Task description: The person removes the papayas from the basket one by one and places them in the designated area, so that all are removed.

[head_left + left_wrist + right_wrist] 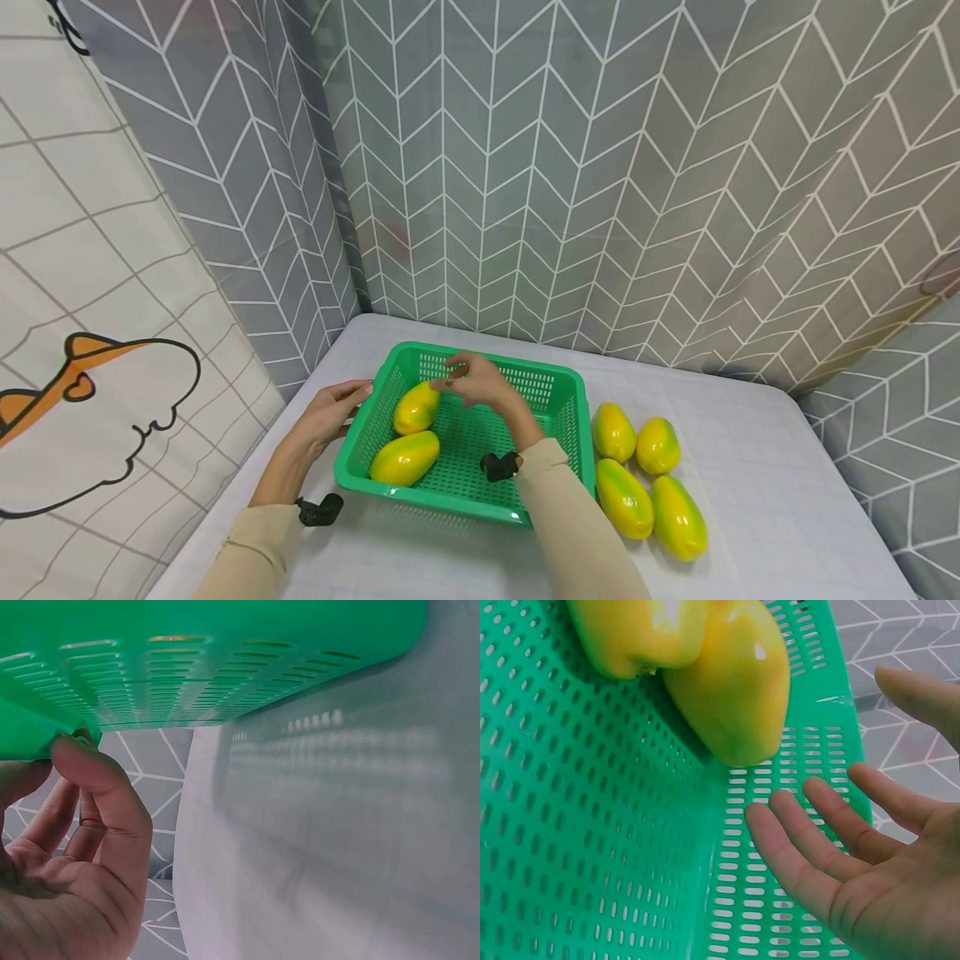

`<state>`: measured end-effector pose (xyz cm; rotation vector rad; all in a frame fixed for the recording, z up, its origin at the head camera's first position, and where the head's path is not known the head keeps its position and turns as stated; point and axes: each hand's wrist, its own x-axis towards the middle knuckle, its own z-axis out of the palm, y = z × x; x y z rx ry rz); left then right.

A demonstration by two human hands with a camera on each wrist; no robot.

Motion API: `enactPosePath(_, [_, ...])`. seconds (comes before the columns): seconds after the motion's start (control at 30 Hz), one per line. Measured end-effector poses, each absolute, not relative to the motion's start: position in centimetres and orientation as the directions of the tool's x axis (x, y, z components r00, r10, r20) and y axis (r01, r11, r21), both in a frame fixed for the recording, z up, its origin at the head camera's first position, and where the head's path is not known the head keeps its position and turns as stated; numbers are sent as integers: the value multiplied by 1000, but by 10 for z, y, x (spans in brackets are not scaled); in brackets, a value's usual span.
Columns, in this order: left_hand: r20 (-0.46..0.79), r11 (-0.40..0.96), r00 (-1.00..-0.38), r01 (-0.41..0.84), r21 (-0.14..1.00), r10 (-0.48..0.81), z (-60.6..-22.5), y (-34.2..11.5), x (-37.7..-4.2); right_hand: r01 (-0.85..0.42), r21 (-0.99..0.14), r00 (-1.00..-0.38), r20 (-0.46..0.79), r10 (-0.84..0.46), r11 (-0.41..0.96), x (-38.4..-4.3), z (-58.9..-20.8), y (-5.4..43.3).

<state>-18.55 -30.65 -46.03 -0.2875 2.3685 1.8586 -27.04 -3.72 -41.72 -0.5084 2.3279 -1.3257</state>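
Observation:
A green slotted plastic basket (465, 500) stands on the table. Two glossy yellow papaya-like fruits with green tinges lie at its left end: a rear one (416, 408) and a front one (405, 458). In the right wrist view, the two fruits (735, 690) touch each other. My left hand (330, 412) is at the basket's left side; in the left wrist view the left hand (90, 825) pinches the rim between thumb and finger. My right hand (480, 383) is over the basket just right of the rear fruit. The right wrist view shows the right hand (885, 862) with spread fingers, holding nothing.
Several more of the yellow-green fruits lie on the table right of the basket, among them a front one (678, 518) and a back one (615, 432). A white cloth covers the table (780, 483). Patterned grey curtains (525, 167) hang behind it.

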Motion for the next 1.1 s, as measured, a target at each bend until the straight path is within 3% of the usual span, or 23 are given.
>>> enactPosePath(1.1, [-203, 231, -975, -218, 948, -90, -465, -307, -189, -44, -875, -826, -240, -509, 482, -268, -444, -69])
